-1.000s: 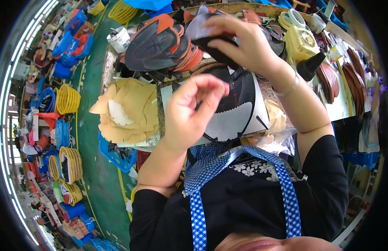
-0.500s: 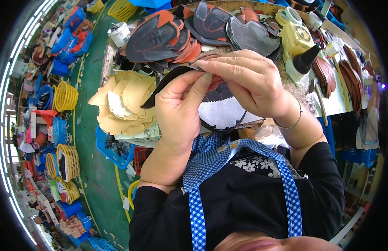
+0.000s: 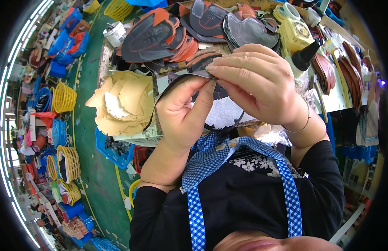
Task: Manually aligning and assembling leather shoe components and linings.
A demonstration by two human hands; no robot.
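A thin dark leather piece (image 3: 174, 85) is held up over the near part of the bench, its curved edge running down beside my left hand. My left hand (image 3: 181, 109) pinches it between thumb and fingers. At its upper right end, the fingertips of my right hand (image 3: 258, 81) are closed on the same piece, close to my left thumb. Below and behind the hands lies a dark piece with a white zigzag-edged lining (image 3: 223, 113), partly covered by them. A small stack of dark strips (image 3: 201, 62) shows just beyond my fingers.
Beige cut pieces (image 3: 133, 94) are heaped at the left. Black-and-orange shoe-upper pieces (image 3: 145, 42) and grey pieces (image 3: 250, 32) lie along the back. At the right stands a bottle with a black cone cap (image 3: 306, 56), near brown leather pieces (image 3: 323, 73). A blue basket (image 3: 112, 150) sits below the bench's left edge.
Both hands have shifted slightly right with the leather piece. The piece has turned, so less of its dark face shows. More of the strips behind the fingers is visible.
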